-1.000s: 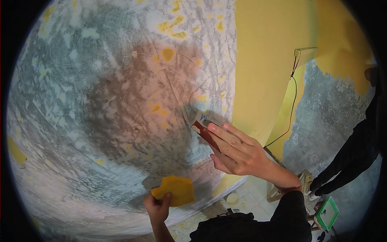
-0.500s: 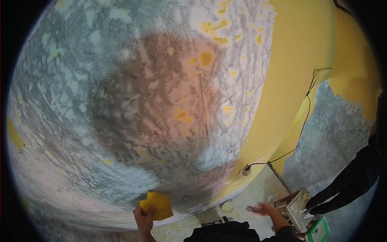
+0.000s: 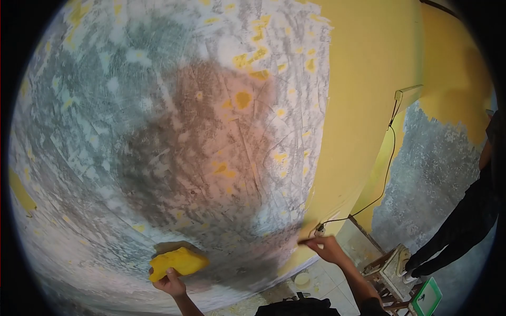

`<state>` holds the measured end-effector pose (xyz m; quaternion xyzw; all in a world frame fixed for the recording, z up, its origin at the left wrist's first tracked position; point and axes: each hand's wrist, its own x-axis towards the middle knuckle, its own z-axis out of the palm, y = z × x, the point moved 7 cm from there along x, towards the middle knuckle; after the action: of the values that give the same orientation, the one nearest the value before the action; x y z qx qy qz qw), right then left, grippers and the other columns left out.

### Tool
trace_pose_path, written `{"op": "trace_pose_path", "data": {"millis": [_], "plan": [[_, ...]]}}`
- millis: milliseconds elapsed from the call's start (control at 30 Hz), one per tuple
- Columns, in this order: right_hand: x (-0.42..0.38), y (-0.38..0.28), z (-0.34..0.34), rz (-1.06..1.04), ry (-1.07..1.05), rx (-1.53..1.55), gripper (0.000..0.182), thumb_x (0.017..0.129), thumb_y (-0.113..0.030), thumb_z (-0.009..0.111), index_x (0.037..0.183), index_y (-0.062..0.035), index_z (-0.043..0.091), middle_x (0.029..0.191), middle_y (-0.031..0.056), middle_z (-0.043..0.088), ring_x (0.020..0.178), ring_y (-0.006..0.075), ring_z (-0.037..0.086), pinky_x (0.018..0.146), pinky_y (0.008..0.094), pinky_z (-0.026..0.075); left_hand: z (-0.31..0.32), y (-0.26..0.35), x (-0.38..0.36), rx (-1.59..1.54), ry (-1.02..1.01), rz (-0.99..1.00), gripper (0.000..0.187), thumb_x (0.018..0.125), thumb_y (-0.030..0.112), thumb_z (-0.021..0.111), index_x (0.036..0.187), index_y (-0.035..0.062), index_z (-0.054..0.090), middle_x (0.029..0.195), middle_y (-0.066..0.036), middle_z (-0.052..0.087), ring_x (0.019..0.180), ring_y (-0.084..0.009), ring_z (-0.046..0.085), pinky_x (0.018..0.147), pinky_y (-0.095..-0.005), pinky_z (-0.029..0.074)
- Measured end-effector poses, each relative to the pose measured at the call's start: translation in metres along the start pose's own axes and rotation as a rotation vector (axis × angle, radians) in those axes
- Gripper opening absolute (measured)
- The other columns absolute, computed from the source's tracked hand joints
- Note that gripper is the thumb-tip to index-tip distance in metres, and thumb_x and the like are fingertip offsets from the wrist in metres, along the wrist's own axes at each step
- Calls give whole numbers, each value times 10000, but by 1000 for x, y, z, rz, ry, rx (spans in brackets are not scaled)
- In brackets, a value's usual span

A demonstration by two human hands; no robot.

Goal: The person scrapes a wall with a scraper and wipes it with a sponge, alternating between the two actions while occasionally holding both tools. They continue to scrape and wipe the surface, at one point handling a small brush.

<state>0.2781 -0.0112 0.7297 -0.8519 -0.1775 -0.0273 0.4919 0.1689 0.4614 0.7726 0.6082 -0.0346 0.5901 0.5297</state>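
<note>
My left hand (image 3: pixel 169 282) is closed on a folded, bright yellow sheet-like piece (image 3: pixel 182 262), thumb on its near face, close to the lower wall. Farther right, my right hand (image 3: pixel 326 248) grips a small flat scraper (image 3: pixel 305 242), seen nearly edge-on. Its tip is at the lower border between bared wall and yellow paint; whether it touches is hard to tell. Grey and white patches with small yellow spots cover the bared wall (image 3: pixel 158 174). Smooth yellow paint (image 3: pixel 363 100) covers the strip to its right.
A black cable (image 3: pixel 392 158) runs down from a wall box (image 3: pixel 408 92) to a socket (image 3: pixel 319 230). At right another person (image 3: pixel 456 226) stands on a wooden stool (image 3: pixel 392 263). A green-rimmed tray (image 3: pixel 428 296) and a round pale container (image 3: pixel 302 279) are lower down.
My right hand has risen and moved left to the wall with the scraper. My left hand has shifted left, and the yellow piece has turned and looks more folded. The view has shifted slightly.
</note>
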Motion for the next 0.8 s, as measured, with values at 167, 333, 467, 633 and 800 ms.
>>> {"op": "trace_pose_path", "data": {"millis": [167,333,467,633,800], "plan": [[33,-220,-79,-799,566,-372,503,785,-122,635,1254,46,566,1293,270,523,1157,396,562,966,413,465,13,-6,13,-1,-101,-73,253,899,103,615,1087,-22,500,1048,-110,567,904,-180,568,819,-329,468],[103,-295,-80,-1004,697,-573,667,840,-245,623,1359,111,402,1365,356,390,1317,476,367,1044,514,371,19,8,13,98,-174,-1,246,915,96,601,1112,-16,504,1049,-95,577,917,-160,562,805,-303,465],[122,-263,-54,-990,691,-676,790,928,-442,505,1395,153,278,1445,401,218,1321,539,311,1054,532,330,17,9,13,176,-208,2,239,915,99,598,1097,-18,496,1039,-96,566,903,-155,553,793,-302,458],[125,-270,-45,-925,760,-773,780,954,-479,429,1374,167,310,1426,441,198,1306,546,320,1043,517,343,15,12,15,154,-195,-41,243,911,107,606,1085,-13,486,1024,-92,555,876,-143,539,772,-298,450],[112,-256,-44,-901,759,-648,715,915,-392,501,1384,125,344,1404,377,320,1329,489,333,1036,532,352,19,11,11,156,-177,-46,251,910,119,613,1088,-8,489,1024,-87,552,857,-137,532,753,-292,448]]}}
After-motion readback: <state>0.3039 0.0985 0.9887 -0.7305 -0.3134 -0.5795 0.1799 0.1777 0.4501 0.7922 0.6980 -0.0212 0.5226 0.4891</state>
